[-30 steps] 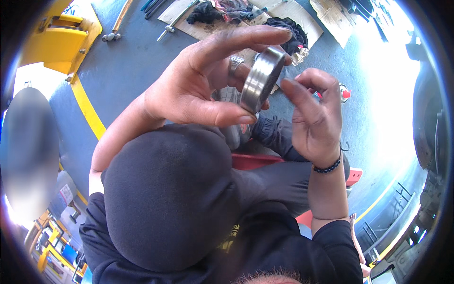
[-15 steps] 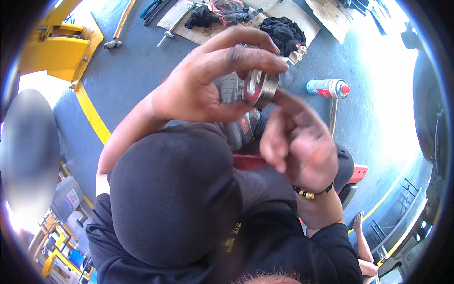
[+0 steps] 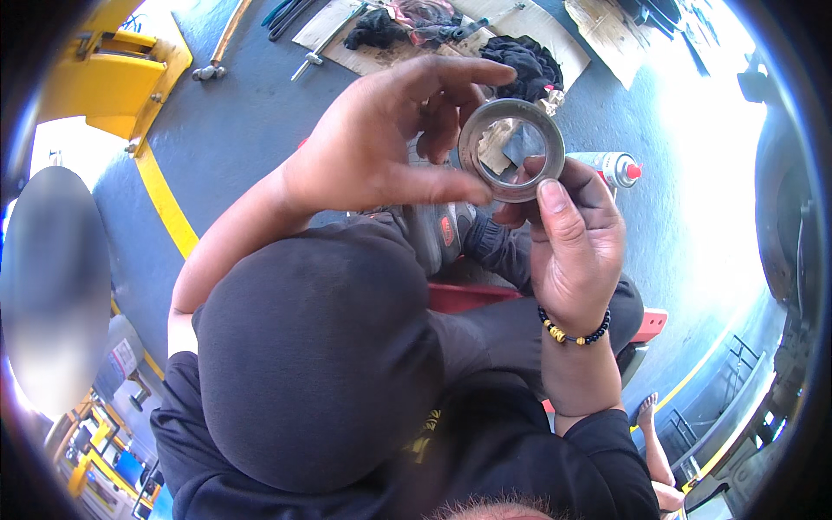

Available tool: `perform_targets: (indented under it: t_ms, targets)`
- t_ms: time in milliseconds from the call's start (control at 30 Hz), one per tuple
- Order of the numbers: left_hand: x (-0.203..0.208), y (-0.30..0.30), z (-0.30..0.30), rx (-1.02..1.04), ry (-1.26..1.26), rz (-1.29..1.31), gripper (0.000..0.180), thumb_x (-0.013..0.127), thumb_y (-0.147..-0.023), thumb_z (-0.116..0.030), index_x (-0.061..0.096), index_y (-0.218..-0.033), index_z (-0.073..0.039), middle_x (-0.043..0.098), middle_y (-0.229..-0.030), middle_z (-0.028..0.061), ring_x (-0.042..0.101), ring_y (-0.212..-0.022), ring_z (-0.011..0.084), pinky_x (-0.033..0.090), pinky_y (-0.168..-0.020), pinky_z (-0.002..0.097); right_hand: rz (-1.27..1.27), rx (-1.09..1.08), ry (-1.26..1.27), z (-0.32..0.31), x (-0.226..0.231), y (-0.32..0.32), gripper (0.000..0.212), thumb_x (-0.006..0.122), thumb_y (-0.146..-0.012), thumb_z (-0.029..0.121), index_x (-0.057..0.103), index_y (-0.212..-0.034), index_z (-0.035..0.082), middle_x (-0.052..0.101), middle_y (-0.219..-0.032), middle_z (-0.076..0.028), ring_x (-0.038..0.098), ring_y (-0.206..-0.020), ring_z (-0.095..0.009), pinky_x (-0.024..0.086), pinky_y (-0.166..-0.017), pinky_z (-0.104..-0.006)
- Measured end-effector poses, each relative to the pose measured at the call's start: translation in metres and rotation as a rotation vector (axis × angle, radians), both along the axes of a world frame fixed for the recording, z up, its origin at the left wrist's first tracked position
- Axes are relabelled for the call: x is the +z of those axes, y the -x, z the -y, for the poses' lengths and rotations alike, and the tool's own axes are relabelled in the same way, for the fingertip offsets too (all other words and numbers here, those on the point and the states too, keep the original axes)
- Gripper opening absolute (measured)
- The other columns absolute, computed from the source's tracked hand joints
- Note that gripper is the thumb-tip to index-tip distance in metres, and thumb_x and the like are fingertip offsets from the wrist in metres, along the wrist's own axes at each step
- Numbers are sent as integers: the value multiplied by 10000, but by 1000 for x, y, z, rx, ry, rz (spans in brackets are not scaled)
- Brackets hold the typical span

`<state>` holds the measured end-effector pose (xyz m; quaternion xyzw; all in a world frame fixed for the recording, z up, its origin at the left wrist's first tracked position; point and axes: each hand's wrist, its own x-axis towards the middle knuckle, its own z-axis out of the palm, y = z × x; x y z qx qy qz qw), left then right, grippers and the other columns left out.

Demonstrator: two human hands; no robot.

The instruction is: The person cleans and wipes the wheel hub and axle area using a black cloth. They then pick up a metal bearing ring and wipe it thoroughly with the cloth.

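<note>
My right hand (image 3: 576,238) holds a grey metal ring (image 3: 469,149), like a bearing ring, pinched at its lower right edge between thumb and fingers. The ring's face is turned toward me, and the floor items show through its wide hole. My left hand (image 3: 360,147) is spread around the ring's left side, with its index finger stretched above and its thumb beside the lower left rim. Whether that thumb touches the rim I cannot tell. The other left fingers curl loosely behind.
A spray can (image 3: 607,166) with a red nozzle stands behind my right hand. Dark cloths (image 3: 524,62) and tools lie on cardboard (image 3: 334,59) at the far side. A hammer (image 3: 208,73) and a yellow machine frame (image 3: 108,78) are at the left. Someone's bare leg (image 3: 656,442) shows at lower right.
The ring has gone from my left hand's grasp to my right hand's pinch and has turned from edge-on to face me. My left fingers have opened away from it.
</note>
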<state>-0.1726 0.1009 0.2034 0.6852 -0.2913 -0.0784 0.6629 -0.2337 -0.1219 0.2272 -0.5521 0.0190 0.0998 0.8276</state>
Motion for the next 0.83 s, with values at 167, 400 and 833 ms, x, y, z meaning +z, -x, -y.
perform_targets:
  t_ms: [167, 400, 833]
  targets:
    - [-10, 2, 10, -23, 189, -141, 581, 791, -890, -166, 552, -1392, 2, 681, -1084, 64, 620, -841, 69, 509, -732, 218, 65, 24, 83, 2, -3, 0, 276, 610, -1008, 87, 578, -1229, -75, 689, -1072, -115, 684, -873, -142, 568, -759, -266]
    - [2, 1, 19, 160, -37, -69, 252, 681, -984, -200, 699, -1147, -9, 716, -918, 46, 643, -804, 86, 524, -730, 249, 128, 27, 224, 0, -15, 2, 318, 610, -969, 21, 525, -1270, -34, 657, -1019, -86, 650, -851, -109, 565, -760, -264]
    - [28, 1, 17, -230, -580, 166, 726, 849, -746, -166, 557, -1409, -113, 592, -1337, 169, 586, -1198, 282, 464, -1024, 450, -201, 69, -325, 9, -57, 4, 274, 567, -1034, 122, 512, -1276, 6, 684, -1139, -183, 714, -1017, -289, 635, -814, -420]
